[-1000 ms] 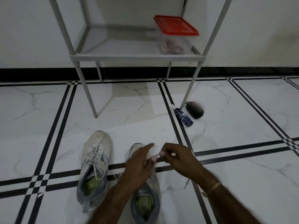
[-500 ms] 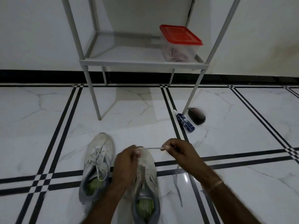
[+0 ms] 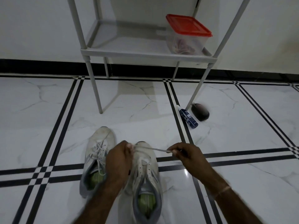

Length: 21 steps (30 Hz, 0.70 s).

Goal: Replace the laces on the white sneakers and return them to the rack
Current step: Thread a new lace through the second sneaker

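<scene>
While right grip pinches the taut lace and left grip pinches it at the white sneaker toe, overpulling could unthread it

On my feed, a room in a home: glossy marble floor lined in black, plain white wall, a light rack holding a red-lidded box.

No legible txt; label on blue tube too blurry.
</scene>
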### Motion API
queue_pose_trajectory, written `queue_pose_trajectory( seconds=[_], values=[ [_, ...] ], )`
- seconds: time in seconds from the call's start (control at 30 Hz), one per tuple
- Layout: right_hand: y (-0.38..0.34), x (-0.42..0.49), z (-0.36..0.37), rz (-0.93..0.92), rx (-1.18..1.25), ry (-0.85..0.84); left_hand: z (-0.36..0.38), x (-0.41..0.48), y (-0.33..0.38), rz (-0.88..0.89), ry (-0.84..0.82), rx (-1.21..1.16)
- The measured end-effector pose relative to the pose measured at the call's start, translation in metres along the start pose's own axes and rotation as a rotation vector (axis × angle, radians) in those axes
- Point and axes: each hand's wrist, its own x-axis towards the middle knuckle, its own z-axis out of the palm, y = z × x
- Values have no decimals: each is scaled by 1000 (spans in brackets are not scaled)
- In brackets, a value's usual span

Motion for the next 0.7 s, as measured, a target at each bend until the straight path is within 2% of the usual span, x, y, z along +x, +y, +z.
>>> queue_pose_trajectory(
  seconds=[0.03,0.13,0.17,0.23,0.3,0.4,0.47,0.5,0.57,0.63,0.7],
  values=[
    [1,-2,2,5,3,-5,4,-3,-1,52,-19,30],
    [-11,2,23,-77,26,-62,23,-13,16,218,-307,16],
    [-14,5,28,-89,53,-63,25,-15,21,215,-337,6],
    [-16,10,29,-47,121,-48,18,-10,18,98,-277,-78],
    [-11,9,22,-27,112,-46,5,0,2,-10,-174,-25],
    [-4,1,19,-7,90,-43,-6,-1,-16,-3,-93,229],
    [-5,-2,27,11,125,-19,0,-6,-13,53,-49,223],
    [-7,-2,32,-5,126,-29,3,-9,-6,100,-69,194],
    [-13,1,40,-37,143,-79,12,-13,5,177,-219,80],
    [-20,2,45,5,213,-73,14,-14,13,135,-311,-74],
    [-18,0,45,59,257,-19,10,-12,8,78,-270,-99]
  ],
)
